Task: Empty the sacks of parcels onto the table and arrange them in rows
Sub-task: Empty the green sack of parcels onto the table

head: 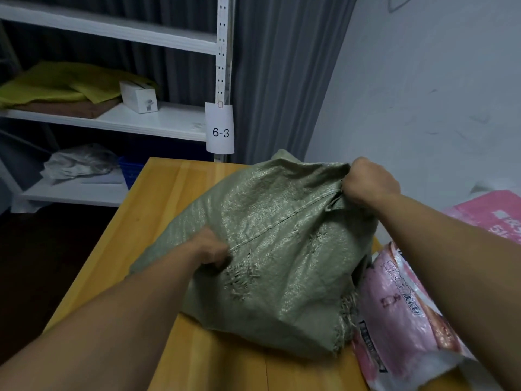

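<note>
The green sack sits mid-frame on the counter. Both hands are closed tight on its cloth: the left hand at the seam, the right hand on the upper right corner. The weave is frayed (threads stick out), so a hard pull could rip it, and parcels could roll off the counter's edge.

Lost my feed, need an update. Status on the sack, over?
Both gripping: left hand and right hand bunch the green sack. It sits bulging on the table, nothing tipped out. Close on its right, a pink bag.
</note>
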